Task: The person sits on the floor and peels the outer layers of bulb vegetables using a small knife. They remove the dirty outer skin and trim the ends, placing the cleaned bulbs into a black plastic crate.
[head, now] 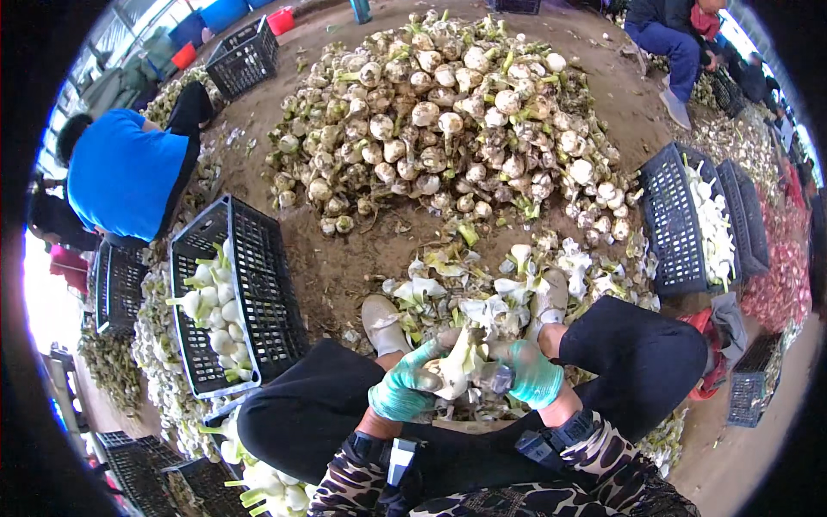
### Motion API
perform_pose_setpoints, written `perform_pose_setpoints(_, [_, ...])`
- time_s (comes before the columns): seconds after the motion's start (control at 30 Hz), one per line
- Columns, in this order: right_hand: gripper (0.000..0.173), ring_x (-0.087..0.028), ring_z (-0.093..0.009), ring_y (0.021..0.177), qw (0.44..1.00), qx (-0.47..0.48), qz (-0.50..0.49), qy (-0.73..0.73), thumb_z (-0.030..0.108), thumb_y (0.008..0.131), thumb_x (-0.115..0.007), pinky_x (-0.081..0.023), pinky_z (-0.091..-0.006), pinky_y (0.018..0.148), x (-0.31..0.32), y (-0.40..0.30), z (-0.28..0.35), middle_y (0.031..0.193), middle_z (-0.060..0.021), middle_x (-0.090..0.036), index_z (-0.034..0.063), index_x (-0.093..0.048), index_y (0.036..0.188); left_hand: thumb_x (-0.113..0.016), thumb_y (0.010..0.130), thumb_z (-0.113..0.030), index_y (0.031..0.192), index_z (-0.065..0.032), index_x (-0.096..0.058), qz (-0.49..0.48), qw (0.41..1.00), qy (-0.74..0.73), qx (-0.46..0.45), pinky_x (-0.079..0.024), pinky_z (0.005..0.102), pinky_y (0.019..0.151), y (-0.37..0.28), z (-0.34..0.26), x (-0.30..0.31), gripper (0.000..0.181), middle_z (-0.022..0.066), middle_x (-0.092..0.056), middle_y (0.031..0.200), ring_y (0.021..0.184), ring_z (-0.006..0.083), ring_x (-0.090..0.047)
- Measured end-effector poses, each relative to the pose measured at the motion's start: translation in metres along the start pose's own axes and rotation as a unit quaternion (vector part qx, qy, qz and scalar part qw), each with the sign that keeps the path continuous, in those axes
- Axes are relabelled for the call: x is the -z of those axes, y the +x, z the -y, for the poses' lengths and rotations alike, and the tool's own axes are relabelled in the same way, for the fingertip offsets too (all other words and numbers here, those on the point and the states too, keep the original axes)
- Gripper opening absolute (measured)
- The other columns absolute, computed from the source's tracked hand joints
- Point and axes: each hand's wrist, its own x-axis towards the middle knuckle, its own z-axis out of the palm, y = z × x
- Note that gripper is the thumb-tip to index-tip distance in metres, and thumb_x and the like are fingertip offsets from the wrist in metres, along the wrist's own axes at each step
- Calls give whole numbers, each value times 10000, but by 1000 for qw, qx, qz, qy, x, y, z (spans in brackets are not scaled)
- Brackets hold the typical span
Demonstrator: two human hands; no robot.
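My left hand point(408, 382), in a green-coated work glove, grips a garlic bulb point(451, 376) with pale outer leaves partly loosened at its stem. On the bulb's other side is my right hand point(531, 375), gloved the same way and slightly blurred. Its curled fingers hold a small dark object point(501, 379), perhaps a short knife; its shape is partly hidden. Peeled leaves and skins point(491, 310) litter the ground between my shoes. Beyond them rises a large heap of untrimmed, soil-stained garlic bulbs point(426, 116).
Left of my knee, a black plastic crate point(268, 291) holds peeled white garlic point(219, 316). More trimmed garlic point(278, 488) lies by my left thigh. Another crate point(672, 220) with garlic stands at right. A person in a blue shirt point(126, 171) and another in blue trousers point(672, 52) sit nearby.
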Motion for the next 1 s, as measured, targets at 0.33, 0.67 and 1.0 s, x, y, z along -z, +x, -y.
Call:
perform_pose_setpoints(0.33, [148, -547, -68, 696, 988, -5, -156, 5, 99, 796, -621, -454, -224, 644, -10, 11, -19, 802, -31, -641, -12, -649, 889, -683, 714, -432, 1366, -2, -183, -77, 992, 81, -60, -414, 330, 918, 18, 11, 2, 927, 167, -402, 1286, 1113, 247, -476])
perform_pose_setpoints(0.67, [127, -597, -207, 793, 977, 97, -123, -145, 96, 809, -572, -469, -301, 711, -17, 6, 13, 889, -108, -628, -1, -642, 851, -480, 836, -509, 1081, -57, -545, -140, 981, -125, -49, -516, 302, 632, 32, 16, 15, 519, 81, -623, 974, 863, 190, -608])
perform_pose_setpoints(1.0, [291, -550, -80, 794, 986, -6, -77, 147, 179, 797, -613, -451, -260, 723, -5, 5, 9, 882, -42, -645, -7, -612, 1019, -665, 788, -204, 1264, -9, -333, -169, 965, 72, -185, -491, 319, 801, 32, 24, 27, 613, 118, -528, 1096, 963, 213, -558])
